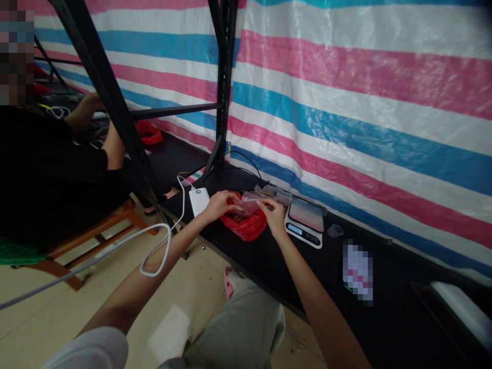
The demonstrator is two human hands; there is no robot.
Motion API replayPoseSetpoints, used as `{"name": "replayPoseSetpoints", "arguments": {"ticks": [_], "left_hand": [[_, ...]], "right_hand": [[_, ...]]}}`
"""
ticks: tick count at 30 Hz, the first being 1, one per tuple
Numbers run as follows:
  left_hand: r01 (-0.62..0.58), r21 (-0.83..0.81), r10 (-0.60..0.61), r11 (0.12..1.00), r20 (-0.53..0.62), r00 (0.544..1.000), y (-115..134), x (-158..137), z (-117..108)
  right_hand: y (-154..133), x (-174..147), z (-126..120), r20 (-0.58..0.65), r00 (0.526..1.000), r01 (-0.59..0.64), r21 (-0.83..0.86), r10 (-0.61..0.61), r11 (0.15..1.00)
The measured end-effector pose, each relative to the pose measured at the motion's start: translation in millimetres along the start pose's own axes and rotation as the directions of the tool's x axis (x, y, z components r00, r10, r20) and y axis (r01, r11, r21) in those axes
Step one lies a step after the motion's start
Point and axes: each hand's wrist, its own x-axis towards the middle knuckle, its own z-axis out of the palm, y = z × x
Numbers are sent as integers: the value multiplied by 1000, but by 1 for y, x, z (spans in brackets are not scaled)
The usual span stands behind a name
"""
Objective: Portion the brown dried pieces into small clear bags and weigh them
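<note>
Between my two hands a small clear plastic bag [249,203] is held up by its edges. My left hand [223,205] pinches its left side, and my right hand [272,211] pinches the upper right corner. Right below lies an open red plastic bag [249,230] with small brown pieces inside, too small to name. Just right of my right hand sits a white digital scale [305,220] with a lit display. Several filled clear packets [274,192] lie behind my hands by the striped sheet.
A white power bank [199,201] with a white cable stands left of the red bag. Right of the scale are a small clear cup [335,230] and a blurred-out phone-like item [358,271]. A black metal post [225,77] rises behind. Another person [57,164] sits at the left.
</note>
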Motion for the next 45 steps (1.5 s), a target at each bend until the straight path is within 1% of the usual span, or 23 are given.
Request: {"name": "replayPoseSetpoints", "arguments": {"ticks": [3, 6, 9, 11, 14, 17, 19, 21, 23, 25, 28, 31, 36, 39, 43, 45], "left_hand": [[-12, -46, 12, 999, 3, 1000, 0, -1, 1], [-26, -58, 25, 998, -10, 1000, 1, -1, 1], [-14, -77, 12, 997, -30, 999, 2, 0, 2], [-7, -77, 6, 997, -7, 1000, 3, 0, 2], [13, -50, -11, 999, 41, 999, 4, -1, 3], [26, -32, -25, 999, 53, 998, 3, -1, 4], [21, -28, -19, 999, 53, 998, 2, -2, 5], [16, -35, -14, 999, 46, 999, 1, -2, 6], [11, -51, -11, 999, 14, 1000, 1, -3, 6], [8, -69, -10, 998, -36, 999, 0, -3, 5], [7, -83, -15, 997, -91, 996, -1, -4, 3], [-1, -99, -8, 995, -90, 996, -3, -4, 2], [16, -138, -28, 990, -88, 996, -6, -5, 4], [25, -145, -37, 989, -78, 996, -7, -5, 3], [8, -91, -13, 996, -56, 998, -11, -5, 0], [-6, -52, 4, 999, -52, 999, -13, -5, -1]], "right_hand": [[-1, -1, -1, 3, 1000, 23, 9, -23, 1000], [-5, -2, -2, 66, 996, 51, 17, -52, 999], [-10, -3, -1, 106, 990, 86, 60, -92, 995], [-12, -2, 0, 116, 987, 107, 75, -115, 991], [-14, 0, 1, 108, 989, 98, 52, -103, 994], [-16, 2, 2, 62, 995, 72, 42, -75, 996], [-17, 2, 3, 51, 996, 66, 51, -69, 997], [-15, 1, 4, 71, 995, 61, 59, -66, 996], [-10, 0, 3, 123, 991, 43, 56, -50, 997], [-2, 0, 2, 163, 987, 4, 24, -8, 1000], [9, -1, -1, 176, 984, -24, -67, 35, 997], [13, -2, -3, 210, 978, 31, -161, 3, 986], [5, -4, -3, 259, 964, 147, -302, -67, 942], [0, -3, -3, 241, 965, 186, -344, -105, 920], [2, -2, -3, 169, 979, 165, -329, -114, 930], [4, -2, -2, 151, 982, 158, -323, -113, 933]]}}
